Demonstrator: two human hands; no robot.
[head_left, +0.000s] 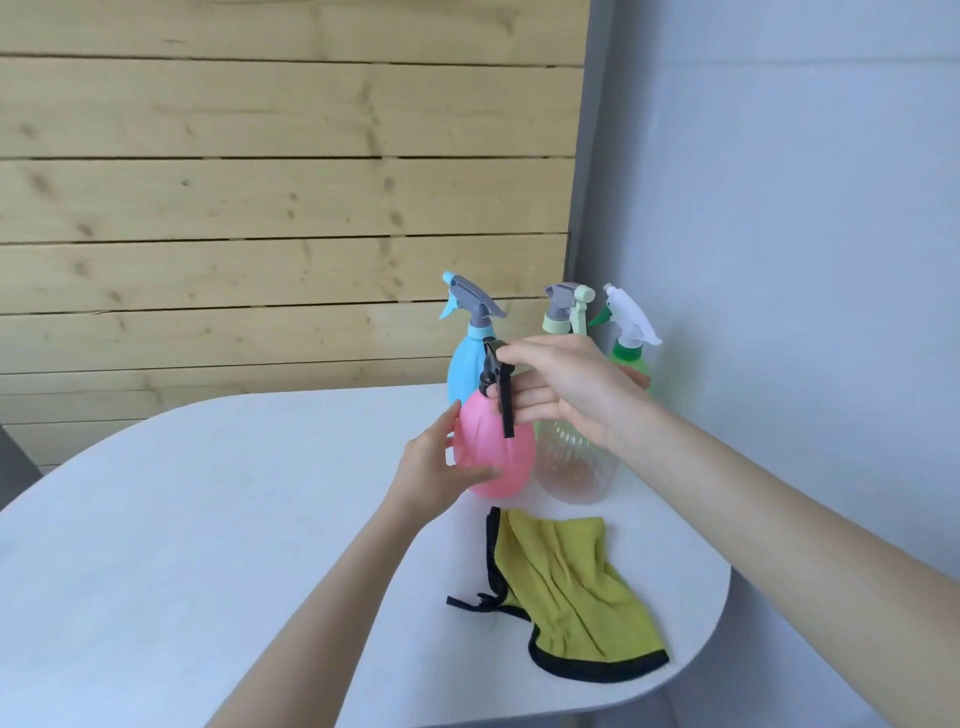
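A pink spray bottle (501, 447) with a black trigger head (497, 382) stands at the far right of the white table (208, 519). My left hand (434, 467) grips its round body from the left side. My right hand (563, 392) curls round the black spray head from the right, with the thumb on top and the fingers by the trigger. A yellow-green cloth (571, 587) with black edging lies on the table just in front of the bottle.
Behind the pink bottle stand a blue spray bottle (467, 364), a clear ribbed bottle (574, 473) with a pale green head, and a green bottle (631, 364) with a white head. A wooden plank wall rises behind; a grey wall stands to the right.
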